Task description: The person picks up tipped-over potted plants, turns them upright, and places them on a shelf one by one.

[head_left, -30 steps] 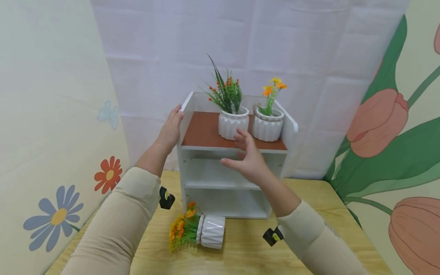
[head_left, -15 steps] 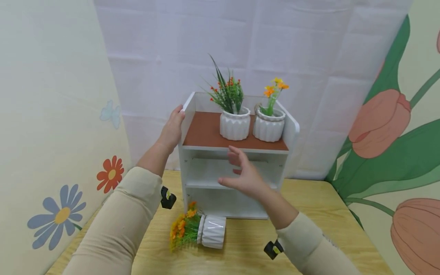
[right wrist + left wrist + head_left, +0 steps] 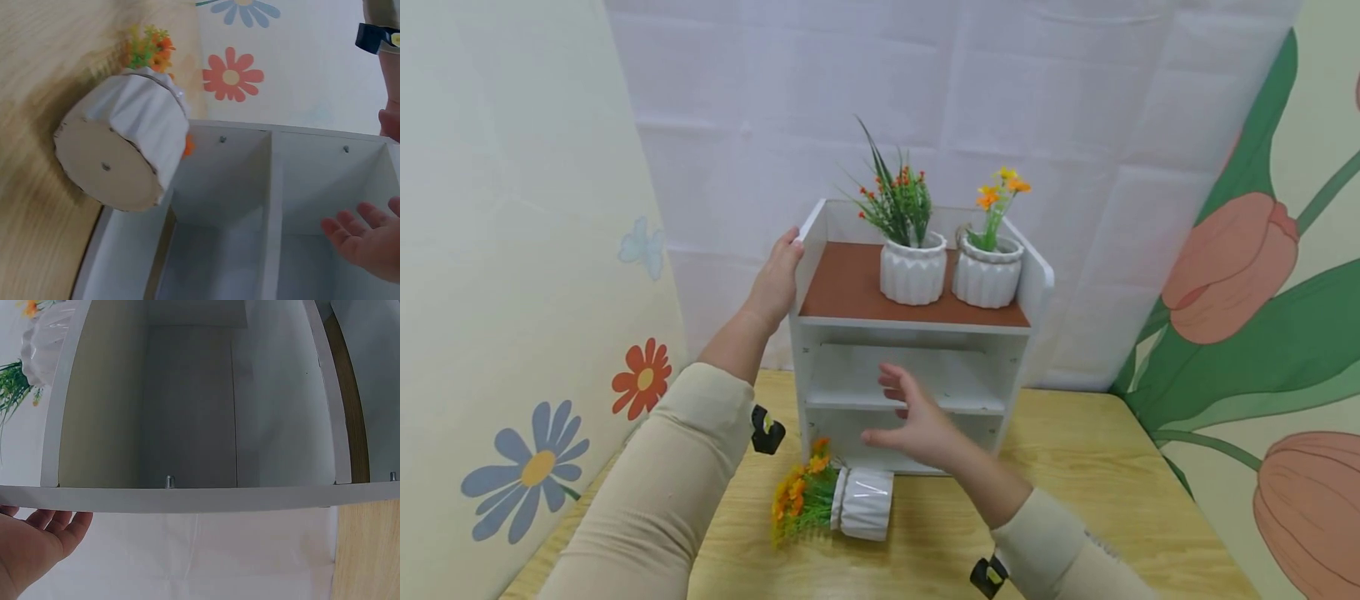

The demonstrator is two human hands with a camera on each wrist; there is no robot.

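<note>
In the head view a small white shelf (image 3: 797,383) with a brown top stands on the table. My left hand (image 3: 775,279) rests against the outside of its left side panel, near the top edge; the left wrist view shows the fingers (image 3: 59,526) touching that panel. My right hand (image 3: 917,421) hovers in front of the lower shelves with fingers spread, holding nothing. Below it, a white pot (image 3: 863,504) with orange flowers (image 3: 797,496) lies on its side on the table, its base facing the right wrist camera. Neither hand touches this pot.
On the brown top stand two upright white pots: one with red-dotted greenery (image 3: 913,271) in the middle, one with yellow-orange flowers (image 3: 987,275) at the right. A white cloth (image 3: 925,75) hangs behind. Flower-printed walls flank the wooden table (image 3: 1075,467).
My right hand has moved down and slightly left, from in front of the middle upright pot to the lower shelves. The left hand and all the pots stay put.
</note>
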